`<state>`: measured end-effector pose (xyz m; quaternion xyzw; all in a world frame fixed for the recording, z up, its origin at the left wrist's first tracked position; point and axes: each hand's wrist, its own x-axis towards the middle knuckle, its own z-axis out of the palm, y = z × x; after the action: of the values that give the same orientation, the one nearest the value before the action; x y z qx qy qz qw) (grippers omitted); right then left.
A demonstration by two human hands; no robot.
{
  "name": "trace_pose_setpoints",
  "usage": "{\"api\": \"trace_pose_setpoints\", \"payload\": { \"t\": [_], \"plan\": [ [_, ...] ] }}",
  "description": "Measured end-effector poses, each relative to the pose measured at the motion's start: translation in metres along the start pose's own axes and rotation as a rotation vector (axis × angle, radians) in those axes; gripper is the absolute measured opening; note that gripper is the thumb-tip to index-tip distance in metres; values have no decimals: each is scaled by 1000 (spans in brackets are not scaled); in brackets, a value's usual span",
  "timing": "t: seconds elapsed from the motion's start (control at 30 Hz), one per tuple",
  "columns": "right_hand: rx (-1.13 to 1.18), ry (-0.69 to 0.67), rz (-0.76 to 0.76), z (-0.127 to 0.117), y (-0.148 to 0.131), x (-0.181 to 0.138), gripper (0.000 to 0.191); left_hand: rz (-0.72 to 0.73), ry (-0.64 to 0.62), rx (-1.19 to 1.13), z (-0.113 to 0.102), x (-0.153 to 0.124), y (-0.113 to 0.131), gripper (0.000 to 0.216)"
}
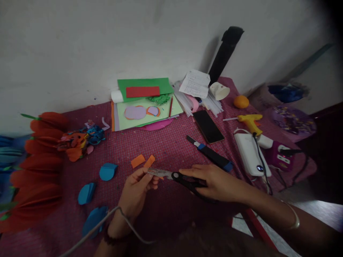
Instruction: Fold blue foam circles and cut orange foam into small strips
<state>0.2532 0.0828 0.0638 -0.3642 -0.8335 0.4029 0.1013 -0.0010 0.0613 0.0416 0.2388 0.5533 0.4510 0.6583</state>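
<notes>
Black-handled scissors (184, 180) sit in my right hand (214, 182), its fingers wrapped round the handles and the blades pointing left. My left hand (136, 191) is closed in a pinch at the blade tips, on a small orange paper piece (161, 177) mostly hidden behind the blades and fingers. Just beyond the blades lie two orange paper strips, one flat (138, 161) and one angled (149, 161). To the left of my left hand rest folded blue paper circles: one upper (108, 172), one middle (86, 193) and one lower (94, 221).
A utility knife (213, 154) and a phone (208, 126) lie beyond my right hand. Rightward are a white power bank (250, 153), a yellow glue gun (250, 122) and an orange (241, 102). Red paper pumpkins (40, 171) line the left; coloured sheets (120, 116) lie behind.
</notes>
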Motion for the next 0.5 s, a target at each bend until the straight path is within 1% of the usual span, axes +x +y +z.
{"api": "trace_pose_setpoints", "payload": {
  "t": [0.13,0.33,0.5],
  "plan": [
    [-18,13,-8,1,1,-1,65,-2,-10,-1,0,0,0,19],
    [-36,-1,6,2,3,0,66,-15,-1,22,-1,1,1,19],
    [-47,-17,27,3,1,1,63,4,-21,41,-1,1,0,18]
  ]
}}
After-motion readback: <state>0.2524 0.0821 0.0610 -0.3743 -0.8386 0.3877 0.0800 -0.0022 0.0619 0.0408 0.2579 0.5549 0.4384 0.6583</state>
